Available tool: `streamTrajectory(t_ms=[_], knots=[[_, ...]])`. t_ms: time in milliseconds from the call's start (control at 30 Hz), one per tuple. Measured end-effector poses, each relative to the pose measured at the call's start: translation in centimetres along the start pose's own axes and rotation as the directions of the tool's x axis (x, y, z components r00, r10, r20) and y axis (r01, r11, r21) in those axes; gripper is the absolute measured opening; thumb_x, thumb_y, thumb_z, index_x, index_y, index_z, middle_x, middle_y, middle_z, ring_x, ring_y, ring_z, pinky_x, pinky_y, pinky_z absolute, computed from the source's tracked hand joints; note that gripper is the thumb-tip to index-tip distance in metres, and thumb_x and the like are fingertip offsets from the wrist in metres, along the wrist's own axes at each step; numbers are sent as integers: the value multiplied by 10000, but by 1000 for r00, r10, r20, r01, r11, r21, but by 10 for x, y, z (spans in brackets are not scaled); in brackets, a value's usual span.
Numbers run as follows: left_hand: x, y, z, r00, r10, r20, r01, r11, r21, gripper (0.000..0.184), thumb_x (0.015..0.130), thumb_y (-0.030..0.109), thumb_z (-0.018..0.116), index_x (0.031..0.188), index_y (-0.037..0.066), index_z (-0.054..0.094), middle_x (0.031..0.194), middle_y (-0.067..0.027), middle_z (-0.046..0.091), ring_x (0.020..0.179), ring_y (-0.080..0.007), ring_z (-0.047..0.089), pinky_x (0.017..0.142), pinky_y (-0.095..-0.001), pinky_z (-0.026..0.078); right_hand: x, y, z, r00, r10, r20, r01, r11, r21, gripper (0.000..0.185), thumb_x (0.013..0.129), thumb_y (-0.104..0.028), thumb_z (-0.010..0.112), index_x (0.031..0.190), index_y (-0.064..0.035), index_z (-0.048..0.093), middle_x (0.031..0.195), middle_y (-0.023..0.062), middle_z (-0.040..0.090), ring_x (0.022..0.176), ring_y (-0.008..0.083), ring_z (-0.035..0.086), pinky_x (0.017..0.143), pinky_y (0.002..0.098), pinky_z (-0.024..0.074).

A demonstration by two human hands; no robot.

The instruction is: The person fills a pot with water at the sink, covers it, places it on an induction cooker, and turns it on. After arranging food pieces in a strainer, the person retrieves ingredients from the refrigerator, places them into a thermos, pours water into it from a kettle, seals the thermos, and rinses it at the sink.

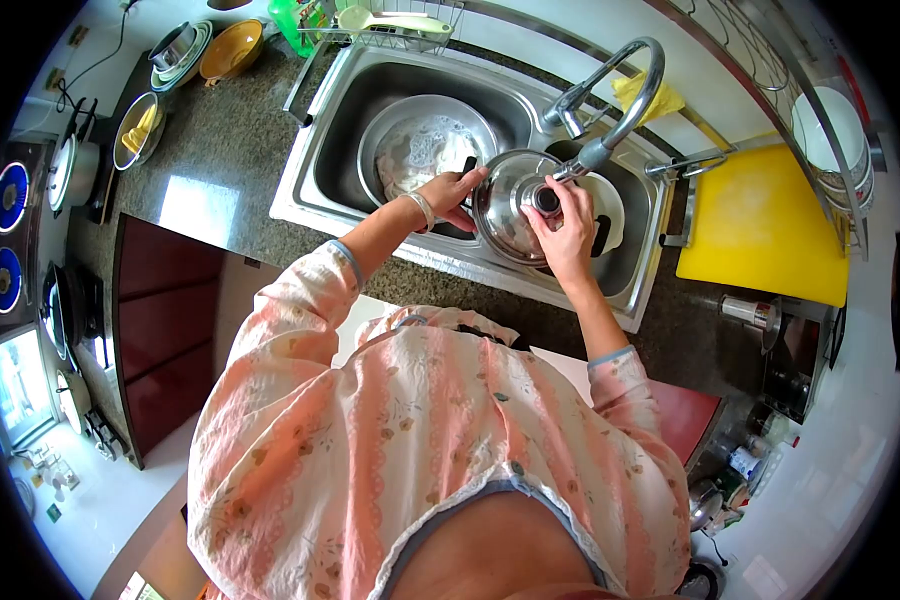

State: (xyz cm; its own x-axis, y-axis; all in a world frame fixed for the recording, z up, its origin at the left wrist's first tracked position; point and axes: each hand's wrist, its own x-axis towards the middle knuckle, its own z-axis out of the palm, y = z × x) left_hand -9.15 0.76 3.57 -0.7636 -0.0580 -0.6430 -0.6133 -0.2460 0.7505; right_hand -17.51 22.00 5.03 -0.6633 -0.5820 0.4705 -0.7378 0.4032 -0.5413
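Note:
A shiny round steel pot lid [502, 222] with a dark knob is held over the middle of the double sink, under the tap. My right hand [567, 232] has its fingers closed around the knob. At the lid's left edge, my left hand [448, 198] grips the rim, its fingers partly hidden. Black handle-like pieces show near the lid on both sides; what they belong to is unclear. In the left basin of the sink [315, 150], a large steel bowl [370, 150] holds foamy water. A pale round dish [610, 205] sits partly hidden in the right basin.
The curved tap [655, 85] hangs close above my right hand. A yellow cloth [650, 98] lies behind it. To the right stands a yellow cutting board [760, 230]. Bowls, including an orange one [232, 50], line the left counter, near a lidded pot [65, 172].

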Motion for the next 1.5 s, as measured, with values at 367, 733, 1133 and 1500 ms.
streamTrajectory(t_ms=[367, 733, 1133, 1500], knots=[[6, -7, -1, 1000, 4, -15, -4, 1000, -12, 831, 887, 591, 517, 1204, -175, 445, 963, -260, 654, 755, -306, 708, 679, -331, 592, -2, -9, -35, 986, 145, -86, -121, 964, 237, 494, 895, -110, 592, 1342, 13, 418, 1194, 182, 507, 1017, 260, 542, 842, 356, 456], [23, -29, -10, 929, 342, 142, -364, 912, 188, 737, 935, 545, 447, 1215, -136, 465, 997, -247, 651, 778, -334, 701, 695, -355, 593, 71, -59, 22, 979, -178, 102, 143, 949, 281, 616, 893, -174, 603, 1391, 70, 335, 1360, 276, 408, 1243, 412, 427, 1036, 434, 355], [42, -21, -21, 837, 514, 188, -547, 790, 277, 335, 819, 192, 600, 986, -98, 617, 948, -206, 644, 672, -323, 692, 562, -378, 617, -32, 84, -63, 747, 659, 87, -606, 622, 496, 616, 954, -246, 561, 1452, -20, 277, 1486, 143, 330, 1358, 251, 338, 1103, 393, 284], [-6, 2, 15, 985, -13, -174, 7, 999, -34, 280, 812, 79, 593, 1007, -119, 566, 974, -208, 625, 728, -337, 694, 555, -399, 632, -70, 84, -36, 740, 624, 251, -638, 533, 555, 342, 993, -245, 472, 1135, 52, 565, 1078, 178, 616, 967, 212, 628, 754, 329, 565]])
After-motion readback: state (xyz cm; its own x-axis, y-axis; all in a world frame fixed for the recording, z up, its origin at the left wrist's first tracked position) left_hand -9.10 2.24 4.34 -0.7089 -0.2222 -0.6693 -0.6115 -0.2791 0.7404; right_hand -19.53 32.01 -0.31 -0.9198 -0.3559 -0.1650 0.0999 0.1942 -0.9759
